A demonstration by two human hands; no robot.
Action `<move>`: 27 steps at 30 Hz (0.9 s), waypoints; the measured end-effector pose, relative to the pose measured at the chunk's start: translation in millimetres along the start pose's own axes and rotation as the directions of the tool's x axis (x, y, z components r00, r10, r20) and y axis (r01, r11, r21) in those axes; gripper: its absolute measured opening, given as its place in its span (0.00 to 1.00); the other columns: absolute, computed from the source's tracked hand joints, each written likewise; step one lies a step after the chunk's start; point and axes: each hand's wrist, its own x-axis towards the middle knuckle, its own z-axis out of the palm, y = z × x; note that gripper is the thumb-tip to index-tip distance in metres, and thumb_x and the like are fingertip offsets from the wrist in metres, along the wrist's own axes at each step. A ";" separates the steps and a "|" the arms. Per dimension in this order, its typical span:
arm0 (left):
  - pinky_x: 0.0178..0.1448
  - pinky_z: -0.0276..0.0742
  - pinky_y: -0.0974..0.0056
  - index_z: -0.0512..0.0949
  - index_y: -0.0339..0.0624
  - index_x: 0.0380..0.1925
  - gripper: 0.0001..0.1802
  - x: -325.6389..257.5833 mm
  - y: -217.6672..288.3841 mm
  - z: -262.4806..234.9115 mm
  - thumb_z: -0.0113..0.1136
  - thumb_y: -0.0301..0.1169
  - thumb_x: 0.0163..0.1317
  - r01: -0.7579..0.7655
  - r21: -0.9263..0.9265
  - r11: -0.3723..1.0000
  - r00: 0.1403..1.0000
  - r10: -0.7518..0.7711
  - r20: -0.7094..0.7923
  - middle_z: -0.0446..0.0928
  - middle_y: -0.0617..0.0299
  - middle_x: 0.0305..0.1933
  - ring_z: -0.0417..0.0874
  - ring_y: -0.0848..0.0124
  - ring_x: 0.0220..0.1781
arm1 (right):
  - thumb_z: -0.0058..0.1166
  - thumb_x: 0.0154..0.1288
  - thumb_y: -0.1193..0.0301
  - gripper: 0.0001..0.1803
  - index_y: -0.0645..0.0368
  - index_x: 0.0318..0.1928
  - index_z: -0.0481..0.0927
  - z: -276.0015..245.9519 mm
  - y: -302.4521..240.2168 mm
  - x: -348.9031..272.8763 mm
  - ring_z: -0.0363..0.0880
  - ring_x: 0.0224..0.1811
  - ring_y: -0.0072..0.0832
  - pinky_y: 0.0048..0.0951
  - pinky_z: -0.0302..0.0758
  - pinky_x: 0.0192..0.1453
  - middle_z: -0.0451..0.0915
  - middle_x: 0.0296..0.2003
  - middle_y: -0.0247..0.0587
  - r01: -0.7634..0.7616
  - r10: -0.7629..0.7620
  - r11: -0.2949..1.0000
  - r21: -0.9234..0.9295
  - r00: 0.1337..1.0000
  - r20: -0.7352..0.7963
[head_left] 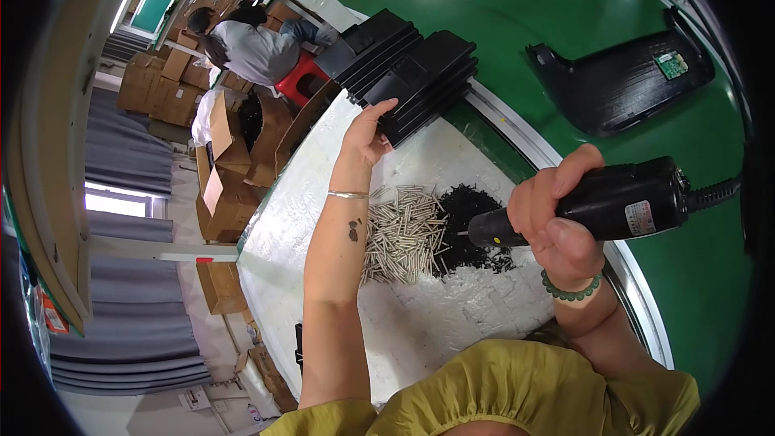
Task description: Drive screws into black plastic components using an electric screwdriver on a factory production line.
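My left hand (370, 136) reaches forward to the nearer of two stacks of black plastic housings (432, 73). Its fingers close on the near left edge of that stack; how many pieces they grip, I cannot tell. In my right hand (557, 218) is a black corded electric screwdriver (617, 202), held level with its bit pointing left. The bit hangs over a heap of small black screws (468, 210). Left of these, touching them, lies a pile of silver metal pins (404, 234), partly behind my left forearm.
Both heaps lie on a white-covered table (452, 315). On the green surface at right rests a curved black shell (613, 89) with a small green circuit board (670, 64). A metal rail (517, 129) divides the two. Cardboard boxes (234, 202) and a seated person (250, 44) are at left.
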 end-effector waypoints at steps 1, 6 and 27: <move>0.31 0.76 0.68 0.75 0.41 0.39 0.18 -1.0 1.1 1.0 0.69 0.34 0.50 0.008 0.006 1.000 1.000 -0.008 -0.001 0.77 0.58 0.35 0.78 0.72 0.27 | 0.53 0.51 0.76 0.19 0.54 0.42 0.61 0.3 -0.3 0.4 0.62 0.16 0.19 0.23 0.65 0.24 0.67 0.16 0.31 0.009 -0.009 1.000 -0.001 1.000 0.007; 0.42 0.80 0.61 0.77 0.43 0.41 0.17 7.7 -0.1 5.4 0.67 0.34 0.52 0.101 -0.123 0.987 0.995 -0.098 0.033 0.79 0.58 0.41 0.82 0.66 0.38 | 0.53 0.51 0.75 0.19 0.55 0.42 0.61 0.4 -1.0 -1.4 0.63 0.16 0.19 0.23 0.65 0.23 0.67 0.16 0.32 0.012 -0.012 1.000 -0.001 1.000 0.018; 0.31 0.81 0.69 0.74 0.38 0.37 0.07 -68.5 -23.4 -27.6 0.60 0.25 0.60 -0.123 -0.501 0.857 0.988 0.153 0.021 0.79 0.58 0.36 0.82 0.70 0.28 | 0.46 0.50 0.74 0.16 0.57 0.41 0.62 5.7 10.3 -2.2 0.58 0.16 0.20 0.27 0.62 0.27 0.63 0.17 0.30 0.122 -0.121 0.985 -0.125 0.992 0.018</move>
